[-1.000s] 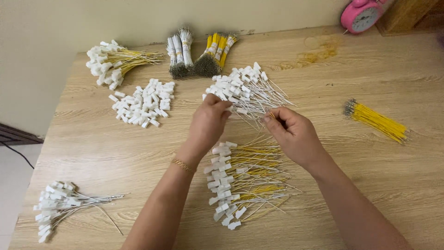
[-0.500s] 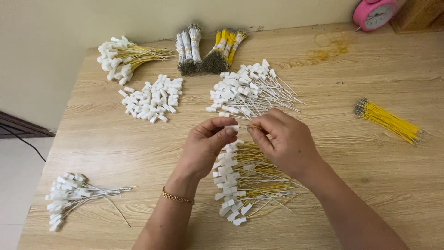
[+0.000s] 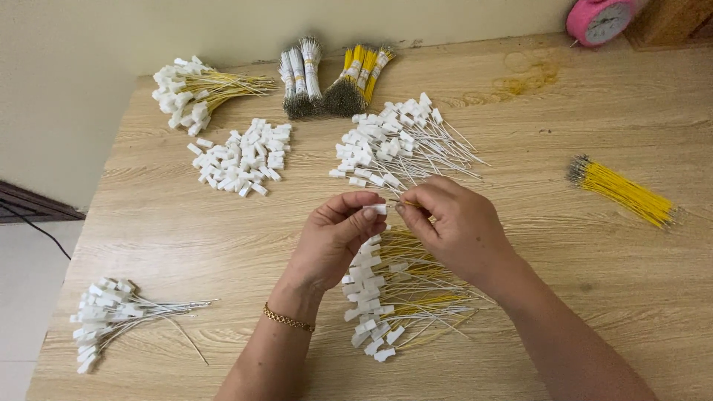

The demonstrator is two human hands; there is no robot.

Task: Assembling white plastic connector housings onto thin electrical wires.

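Near the middle of the surface (image 3: 594, 297), the left hand (image 3: 334, 241) pinched a small white connector (image 3: 377, 209) between its fingers; the right hand (image 3: 453, 223) met it, fingers closed on what seemed a thin wire; both hovered above a heap of wired connectors (image 3: 394, 297).

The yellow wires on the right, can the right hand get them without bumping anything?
Probably yes. Bare table lies between the right hand and the yellow wires, with nothing in the way. But its fingers are pinching a small wire now.
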